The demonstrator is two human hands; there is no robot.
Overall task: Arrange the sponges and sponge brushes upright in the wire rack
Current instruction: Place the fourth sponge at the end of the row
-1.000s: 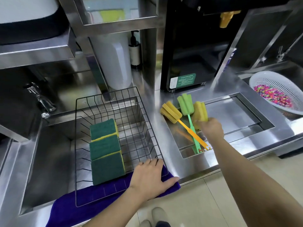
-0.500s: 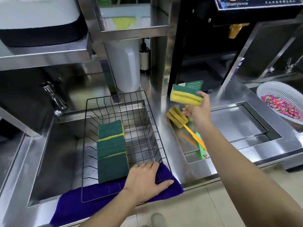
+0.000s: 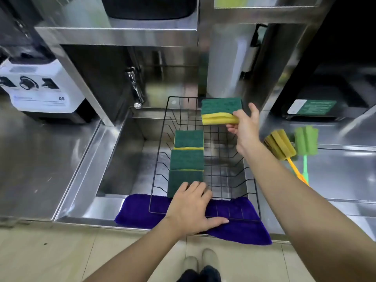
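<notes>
The right hand (image 3: 246, 127) pinched a green-and-yellow scouring sponge (image 3: 221, 111) above the black wire rack's (image 3: 251, 180) far end. At seven o'clock, three sponges (image 3: 187, 157) stood in the rack. The left hand (image 3: 191, 206) lay flat and relaxed on its near rim, grasping nothing. At three o'clock lay two sponge brushes (image 3: 293, 147).

Bright, even light from overhead spreads soft glare across the steel table (image 3: 50, 151) and streaky reflections along its back wall. Shadows stay faint. The wide lens bends straight lines near the edges, and the far right corner smears with blur.
</notes>
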